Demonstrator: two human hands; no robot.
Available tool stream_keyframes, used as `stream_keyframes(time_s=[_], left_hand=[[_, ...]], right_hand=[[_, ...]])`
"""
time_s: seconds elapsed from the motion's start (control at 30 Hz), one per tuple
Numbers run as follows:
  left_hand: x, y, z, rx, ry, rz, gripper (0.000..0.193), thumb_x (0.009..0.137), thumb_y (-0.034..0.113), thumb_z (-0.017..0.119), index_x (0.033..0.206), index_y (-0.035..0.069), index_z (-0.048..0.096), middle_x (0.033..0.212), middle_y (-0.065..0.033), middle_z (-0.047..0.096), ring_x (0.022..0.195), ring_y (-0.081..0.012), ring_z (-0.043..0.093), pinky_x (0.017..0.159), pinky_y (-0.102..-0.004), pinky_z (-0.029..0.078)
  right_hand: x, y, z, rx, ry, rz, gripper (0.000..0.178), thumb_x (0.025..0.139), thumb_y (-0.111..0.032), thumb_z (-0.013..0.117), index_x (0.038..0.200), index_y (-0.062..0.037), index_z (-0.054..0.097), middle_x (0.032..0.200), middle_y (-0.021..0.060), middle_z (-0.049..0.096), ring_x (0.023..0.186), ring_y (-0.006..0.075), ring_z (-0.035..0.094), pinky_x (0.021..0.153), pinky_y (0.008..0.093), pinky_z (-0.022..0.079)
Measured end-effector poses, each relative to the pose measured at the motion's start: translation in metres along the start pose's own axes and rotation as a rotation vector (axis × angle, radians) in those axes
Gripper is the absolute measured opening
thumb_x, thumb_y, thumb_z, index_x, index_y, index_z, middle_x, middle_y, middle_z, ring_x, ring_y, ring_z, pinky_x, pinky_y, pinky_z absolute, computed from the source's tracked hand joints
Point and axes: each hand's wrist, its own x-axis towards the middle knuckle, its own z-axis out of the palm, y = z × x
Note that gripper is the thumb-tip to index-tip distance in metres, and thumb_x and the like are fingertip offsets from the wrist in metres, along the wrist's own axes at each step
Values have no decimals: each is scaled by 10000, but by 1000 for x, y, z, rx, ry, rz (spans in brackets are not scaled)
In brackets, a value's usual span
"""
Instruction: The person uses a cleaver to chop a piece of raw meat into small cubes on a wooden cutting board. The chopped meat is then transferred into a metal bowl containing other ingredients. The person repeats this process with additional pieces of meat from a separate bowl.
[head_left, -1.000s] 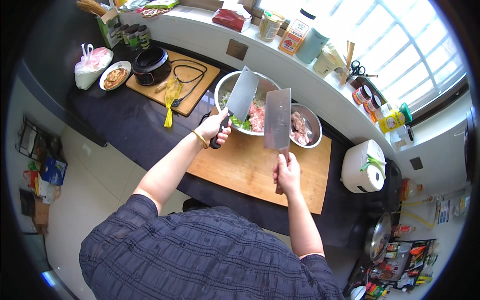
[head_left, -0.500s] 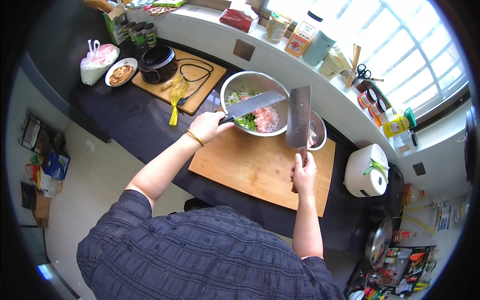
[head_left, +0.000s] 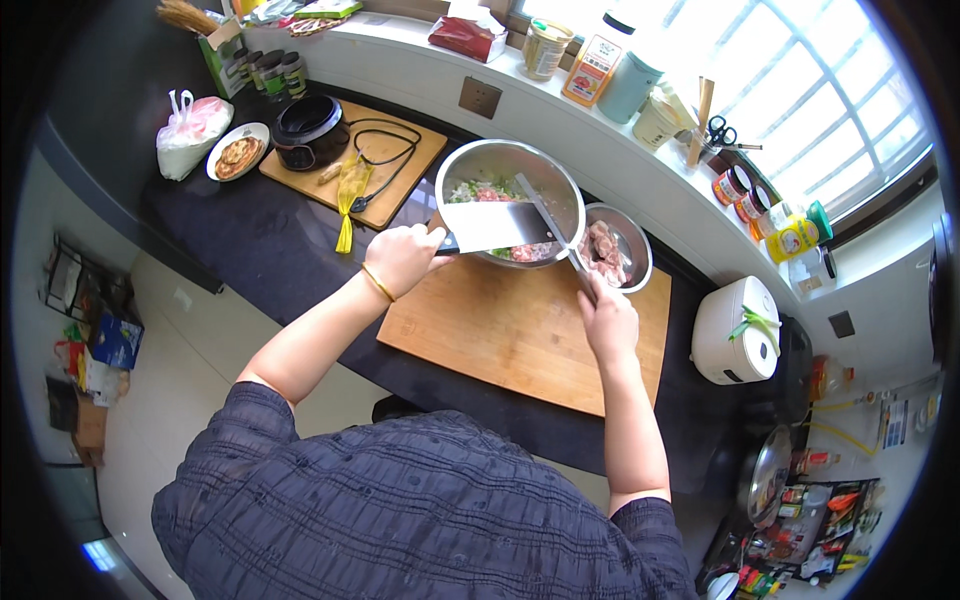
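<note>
Got two hands (head_left: 402,258) (head_left: 608,318), two cleavers (head_left: 490,226) (head_left: 543,212), two metal bowls (head_left: 563,192) (head_left: 634,238) and two wooden boards (head_left: 500,330) (head_left: 400,190) going here. Tabletop (head_left: 300,235) also has one black pot (head_left: 308,135), one white rice cooker (head_left: 735,330), one plate (head_left: 256,131) and one knotted yellow bag (head_left: 352,185). Up on the sill (head_left: 400,37) I get one pair of scissors (head_left: 720,131), one red tissue box (head_left: 465,37) and two red jars (head_left: 729,187) (head_left: 751,206), black lids and all.

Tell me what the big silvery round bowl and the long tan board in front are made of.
The big silvery round bowl looks like polished metal, maybe steel: its wall gleams. The long tan rectangular board seems smooth wood or bamboo: faint streaky grain shows.
</note>
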Motion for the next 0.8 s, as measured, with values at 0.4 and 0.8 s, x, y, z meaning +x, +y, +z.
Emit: stream_keyframes(time_s=[0.4,0.8], left_hand=[[-11,39,-3,-1628,-332,-613,333,882,371,530,839,48,598,539,28,491,394,-32,413,352,-192,324],[11,56,33,-1742,-301,-799,386,888,411,497,874,36,583,541,4,492,390,-54,424,341,-210,337]], right_hand=[[14,6,9,1427,-389,774,176,890,-252,526,994,-112,504,630,33,516,463,113,487,384,238,395],[-5,-20,-6,1439,-341,705,229,893,-226,527,1060,-74,490,619,26,507,437,93,463,373,227,381]])
